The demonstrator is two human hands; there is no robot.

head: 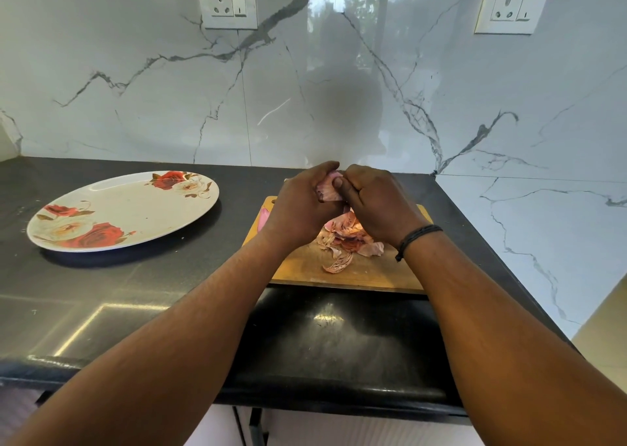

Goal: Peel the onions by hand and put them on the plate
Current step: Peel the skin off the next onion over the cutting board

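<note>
- The onion [328, 187] sits between both hands, held above the far end of the cutting board [366, 272], with only a pink, partly peeled patch showing.
- The left hand [302, 204] curls around the onion's left side, fingers wrapped over its top.
- The right hand [376, 201] grips it from the right, thumb pressed on the exposed flesh.
- Loose onion skins [346, 238] lie heaped on the board beneath the hands.
- The flowered plate [135, 204] rests on the dark counter [101, 293], left of the board and apart from it.
</note>
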